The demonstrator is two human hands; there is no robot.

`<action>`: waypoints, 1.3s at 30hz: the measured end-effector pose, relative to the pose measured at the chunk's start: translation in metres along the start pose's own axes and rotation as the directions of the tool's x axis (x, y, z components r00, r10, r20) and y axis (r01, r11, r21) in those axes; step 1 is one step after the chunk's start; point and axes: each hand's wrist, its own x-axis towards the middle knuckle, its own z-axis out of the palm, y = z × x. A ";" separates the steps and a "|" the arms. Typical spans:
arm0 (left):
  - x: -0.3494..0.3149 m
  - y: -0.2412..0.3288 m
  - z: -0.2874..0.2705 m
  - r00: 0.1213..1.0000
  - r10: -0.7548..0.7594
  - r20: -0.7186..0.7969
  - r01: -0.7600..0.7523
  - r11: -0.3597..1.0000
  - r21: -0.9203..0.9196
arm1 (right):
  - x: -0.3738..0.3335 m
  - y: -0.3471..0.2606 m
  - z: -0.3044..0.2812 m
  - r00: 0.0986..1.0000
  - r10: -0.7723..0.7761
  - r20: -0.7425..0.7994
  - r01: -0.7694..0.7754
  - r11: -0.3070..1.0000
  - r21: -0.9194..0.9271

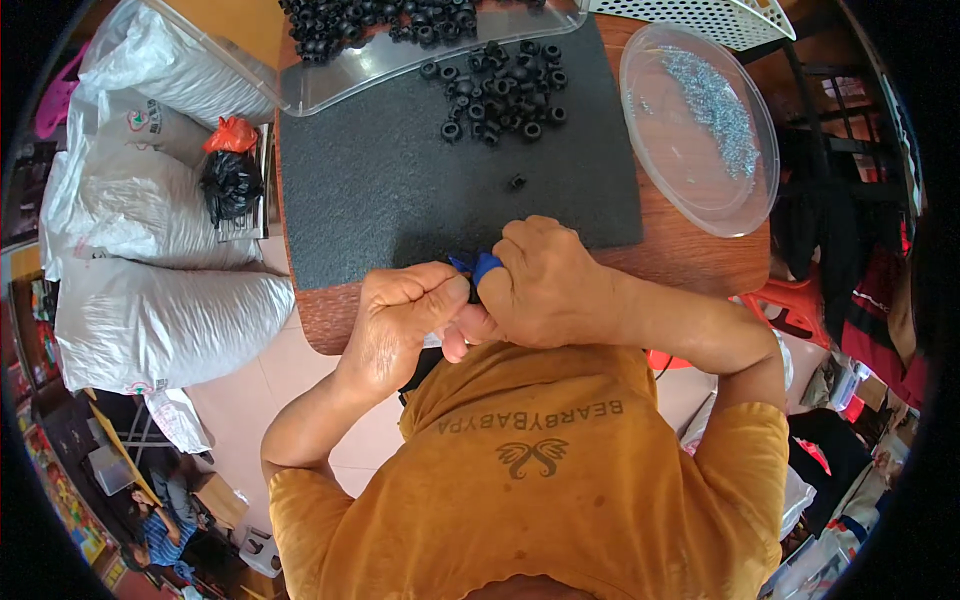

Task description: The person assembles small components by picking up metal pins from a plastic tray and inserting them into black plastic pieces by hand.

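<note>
Plainly, dark lettering and a winged emblem are printed on the mustard shirt (530, 490) at lower centre, and small coloured marks are borne by the white sacks (170, 320) at left. Beside these, an orange bag (232, 135) is seen above a black bag (232, 187). Black ring-like pieces are contained in a clear tray (375, 68) at top; others (505, 92) are heaped on the dark mat (365, 185). Pale-blue bits (715, 110) are held in a round tub (685, 185) on the bench (700, 265), upper right. At centre, a blue-and-black thing (487, 266), mostly covered, is pinched between the closed left hand (400, 315) and right hand (550, 285).
</note>
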 end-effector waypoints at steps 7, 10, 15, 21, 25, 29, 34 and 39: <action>0.003 0.000 0.004 0.999 -0.024 0.036 0.023 0.999 0.029 | 0.000 0.003 0.000 0.999 -0.026 0.026 0.025 0.999 0.029; 0.006 -0.007 0.003 0.997 -0.071 0.019 0.072 0.997 -0.033 | -0.004 0.003 0.002 1.000 -0.018 0.004 0.018 0.998 0.062; 0.008 -0.010 0.003 0.991 -0.134 0.019 0.135 0.984 -0.114 | -0.008 0.003 0.008 1.000 0.005 -0.028 -0.003 0.996 0.088; 0.009 -0.002 0.008 0.983 0.158 -0.092 -0.158 0.987 0.004 | -0.002 0.011 0.007 0.982 0.016 -0.189 -0.012 1.000 0.023; 0.013 -0.006 0.006 0.937 0.339 -0.086 -0.331 0.939 0.096 | 0.001 0.005 0.003 0.995 0.059 -0.086 -0.063 0.997 -0.048; 0.017 -0.012 0.006 0.895 0.427 -0.127 -0.420 0.904 0.082 | 0.002 0.003 0.005 0.996 0.079 -0.050 -0.083 0.992 -0.092; 0.020 -0.016 0.008 0.914 0.348 -0.208 -0.370 0.926 -0.075 | 0.006 -0.003 0.001 0.977 0.215 -0.004 -0.215 0.976 -0.039; 0.024 -0.021 0.005 0.915 0.315 -0.253 -0.353 0.928 -0.119 | 0.008 -0.007 0.002 0.965 0.262 0.028 -0.262 0.965 -0.013</action>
